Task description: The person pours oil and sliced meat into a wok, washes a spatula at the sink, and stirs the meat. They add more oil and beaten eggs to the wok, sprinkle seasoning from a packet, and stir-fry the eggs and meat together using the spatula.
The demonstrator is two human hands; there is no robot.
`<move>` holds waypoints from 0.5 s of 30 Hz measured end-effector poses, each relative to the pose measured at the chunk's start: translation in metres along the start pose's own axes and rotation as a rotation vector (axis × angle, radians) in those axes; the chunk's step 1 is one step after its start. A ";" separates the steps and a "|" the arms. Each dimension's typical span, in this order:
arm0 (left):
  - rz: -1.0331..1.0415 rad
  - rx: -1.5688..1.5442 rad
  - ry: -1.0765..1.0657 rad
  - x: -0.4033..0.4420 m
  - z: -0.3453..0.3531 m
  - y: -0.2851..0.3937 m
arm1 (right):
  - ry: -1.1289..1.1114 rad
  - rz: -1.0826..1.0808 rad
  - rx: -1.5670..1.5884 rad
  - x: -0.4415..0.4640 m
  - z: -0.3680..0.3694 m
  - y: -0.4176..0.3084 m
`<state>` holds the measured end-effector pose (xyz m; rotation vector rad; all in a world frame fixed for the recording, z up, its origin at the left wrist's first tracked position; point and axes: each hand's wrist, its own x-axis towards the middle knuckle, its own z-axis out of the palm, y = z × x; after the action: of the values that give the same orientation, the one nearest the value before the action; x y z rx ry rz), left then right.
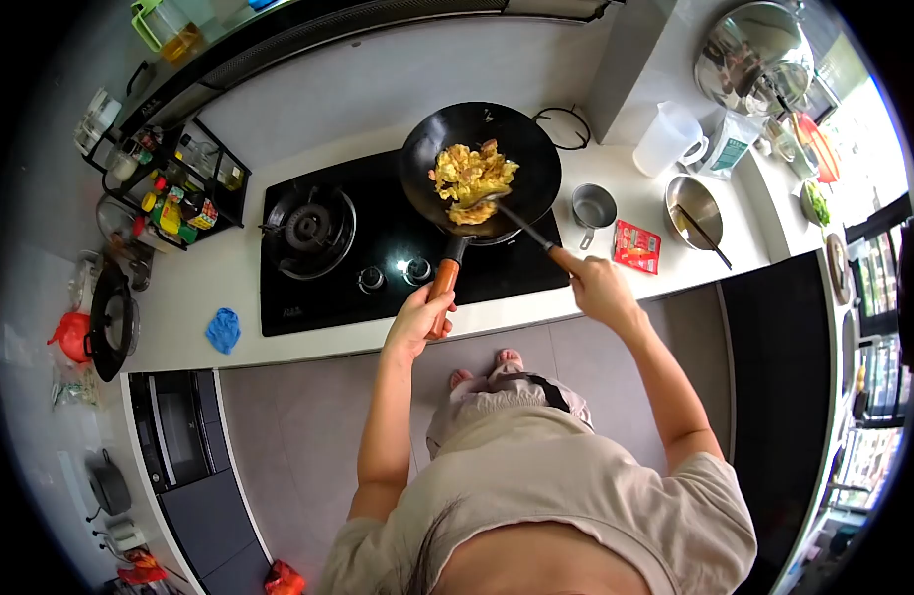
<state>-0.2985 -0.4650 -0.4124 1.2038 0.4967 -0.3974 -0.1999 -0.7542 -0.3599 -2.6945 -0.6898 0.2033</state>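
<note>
My left hand (pixel 417 319) is wrapped round the orange-brown wooden handle of a black wok (pixel 531 164), which sits over the right burner of the black stove. In the wok lies a mound of yellow cooked egg (pixel 469 175) with browned bits. My right hand (pixel 598 290) grips the wooden end of a spatula (pixel 523 224). The spatula's metal head reaches into the wok and touches the lower edge of the egg.
Right of the stove are a small grey pot (pixel 594 206), a red packet (pixel 636 247), a steel bowl (pixel 693 210) with chopsticks and a plastic jug (pixel 667 141). On the left stand a bottle rack (pixel 224 198), a blue cloth (pixel 223 330) and a black pan (pixel 108 315).
</note>
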 end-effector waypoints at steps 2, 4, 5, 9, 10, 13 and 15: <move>0.000 -0.008 -0.003 0.000 0.000 -0.002 | 0.022 0.048 -0.007 0.012 -0.002 0.009; 0.007 -0.004 -0.013 0.003 -0.002 -0.004 | 0.214 -0.023 0.179 0.044 0.039 0.021; 0.005 -0.009 -0.019 0.003 -0.001 -0.005 | 0.304 -0.063 0.274 0.051 0.054 0.021; -0.001 -0.025 -0.002 0.002 -0.001 -0.002 | 0.085 -0.029 0.173 0.031 0.026 -0.011; -0.008 -0.032 0.003 0.002 0.000 -0.003 | 0.014 -0.033 0.077 0.017 0.008 -0.008; 0.001 -0.015 0.015 0.000 0.002 -0.002 | -0.045 -0.023 -0.069 0.010 -0.019 0.010; 0.007 -0.011 -0.001 0.001 0.000 -0.005 | 0.077 -0.032 0.108 0.033 0.001 0.015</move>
<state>-0.3005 -0.4670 -0.4166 1.1946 0.4930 -0.3885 -0.1649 -0.7507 -0.3678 -2.5724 -0.6783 0.1246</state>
